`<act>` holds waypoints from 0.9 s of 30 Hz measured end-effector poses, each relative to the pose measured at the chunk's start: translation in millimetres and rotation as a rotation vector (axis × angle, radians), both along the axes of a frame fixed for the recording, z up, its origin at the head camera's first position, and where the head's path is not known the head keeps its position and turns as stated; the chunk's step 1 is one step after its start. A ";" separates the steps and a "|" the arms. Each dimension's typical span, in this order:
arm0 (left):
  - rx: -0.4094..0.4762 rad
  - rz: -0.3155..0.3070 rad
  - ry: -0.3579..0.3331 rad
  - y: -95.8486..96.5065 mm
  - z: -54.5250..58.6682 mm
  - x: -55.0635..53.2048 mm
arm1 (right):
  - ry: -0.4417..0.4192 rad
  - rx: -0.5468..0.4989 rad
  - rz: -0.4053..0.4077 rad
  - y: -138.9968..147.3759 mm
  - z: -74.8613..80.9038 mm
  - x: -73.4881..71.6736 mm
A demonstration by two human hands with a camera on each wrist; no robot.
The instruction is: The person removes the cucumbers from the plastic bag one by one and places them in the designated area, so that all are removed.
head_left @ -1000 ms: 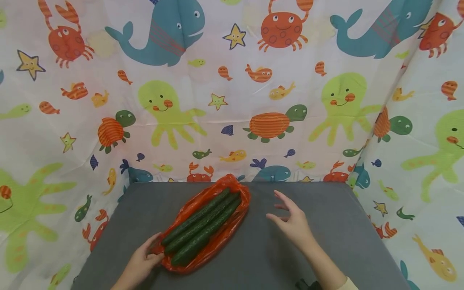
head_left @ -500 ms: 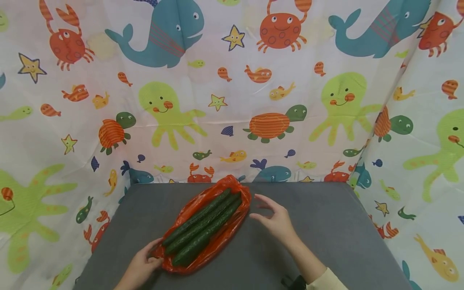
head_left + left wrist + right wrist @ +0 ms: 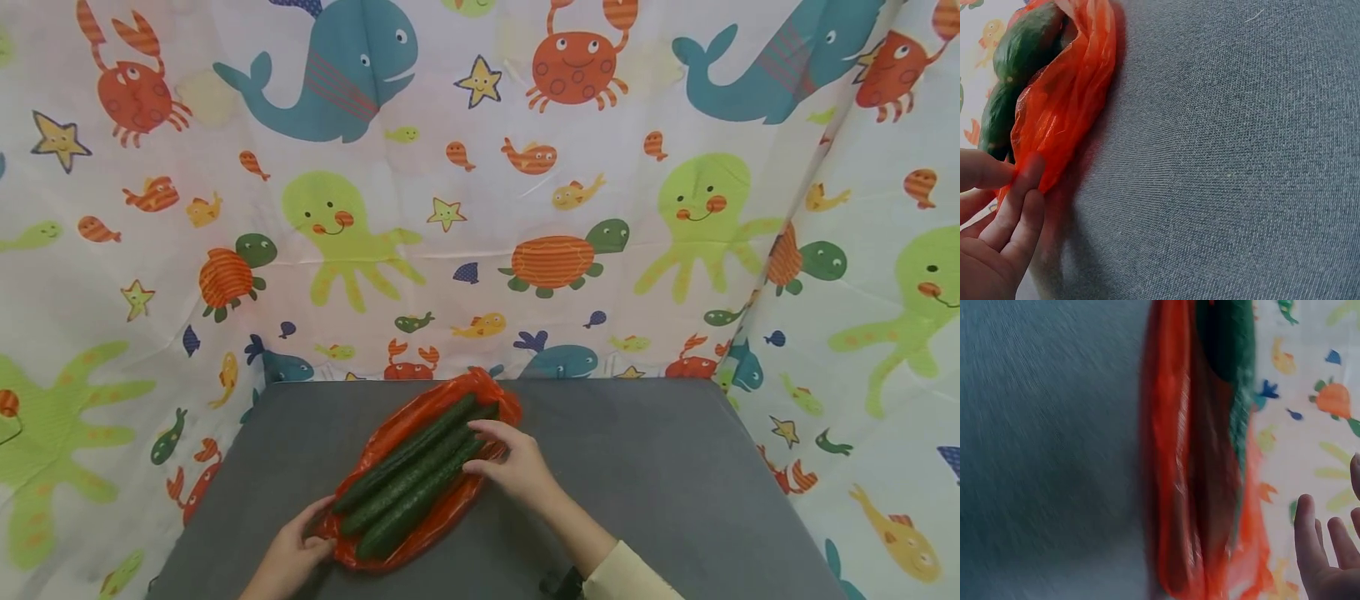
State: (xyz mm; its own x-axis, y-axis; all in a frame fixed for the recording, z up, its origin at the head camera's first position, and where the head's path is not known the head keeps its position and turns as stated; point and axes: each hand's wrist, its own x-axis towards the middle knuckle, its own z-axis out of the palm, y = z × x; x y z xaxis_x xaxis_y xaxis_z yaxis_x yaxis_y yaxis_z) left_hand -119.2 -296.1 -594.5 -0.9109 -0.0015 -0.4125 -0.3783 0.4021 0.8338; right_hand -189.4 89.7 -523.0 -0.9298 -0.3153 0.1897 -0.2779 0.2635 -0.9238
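Note:
Three long green cucumbers (image 3: 397,471) lie side by side, slanting away to the right, in an opened-out orange-red plastic bag (image 3: 486,385). My left hand (image 3: 288,550) pinches the near end of the bag; in the left wrist view the thumb and fingers of that hand (image 3: 997,250) meet at the thin plastic (image 3: 1063,112), below the cucumber ends (image 3: 1025,50). Over the far right part of the cucumbers is my right hand (image 3: 517,467), its thumb and fingers spread apart with nothing between them. In the right wrist view its fingers (image 3: 1311,537) stand beside the bag (image 3: 1172,450).
Bag and cucumbers rest on a dark grey cloth-covered table (image 3: 637,467). A white curtain (image 3: 480,275) printed with sea animals rises behind the table and along both sides. A small black device (image 3: 562,583) shows at the right wrist.
My right hand has moved left from beside the bag until it is over the cucumbers. My left hand keeps its hold on the bag's near end, and the cucumbers have barely shifted.

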 end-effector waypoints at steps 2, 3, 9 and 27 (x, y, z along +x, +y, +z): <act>0.000 -0.009 -0.002 -1.9 -1.0 1.3 | -0.012 0.015 0.017 -8.9 -8.5 0.1; 0.001 -0.010 -0.003 -2.5 -1.3 1.8 | -0.023 0.011 0.030 -13.0 -12.5 0.5; 0.010 -0.005 -0.004 -2.2 0.5 2.9 | -0.065 0.054 0.136 -29.3 -35.2 5.5; 0.006 -0.043 -0.020 -2.5 0.5 4.3 | -0.198 0.272 0.255 -1.2 -58.1 11.9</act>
